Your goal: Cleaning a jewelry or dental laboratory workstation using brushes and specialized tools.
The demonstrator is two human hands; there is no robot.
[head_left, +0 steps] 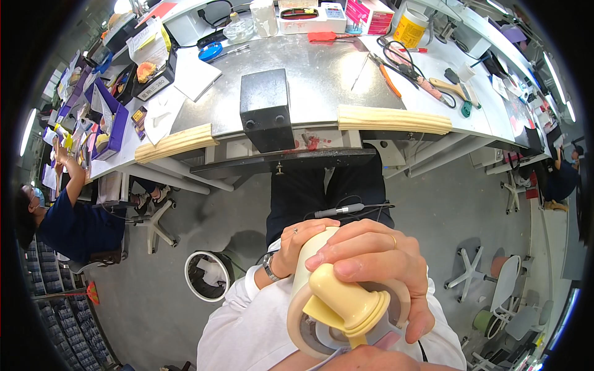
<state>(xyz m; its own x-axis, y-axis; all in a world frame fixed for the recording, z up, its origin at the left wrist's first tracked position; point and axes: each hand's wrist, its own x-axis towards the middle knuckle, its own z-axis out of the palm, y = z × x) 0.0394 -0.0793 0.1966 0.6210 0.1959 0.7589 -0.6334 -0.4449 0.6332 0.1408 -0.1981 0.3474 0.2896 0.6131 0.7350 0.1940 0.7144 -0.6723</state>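
A cream cylindrical bottle (302, 272) is held up close to me, its round open-looking end facing the camera. On that end sits a glossy yellow knobbed cap piece (346, 300), tilted to one side. My right hand (387, 260), with a gold ring, curls over the top and right side of the bottle, fingertips beside the yellow piece. Around the bottle's far left side is my left hand (294, 244), with a ring and a wristwatch, its fingers partly hidden. A grey pen-shaped handpiece (338, 211) with a cord lies across my lap.
A metal-topped bench (334, 74) stands ahead, with a black block (265, 102) and wooden strips (396, 119) at its edge. Corded tools (421, 77) lie right. A waste bin (207, 276) is on the floor left. Another person (77, 222) sits far left.
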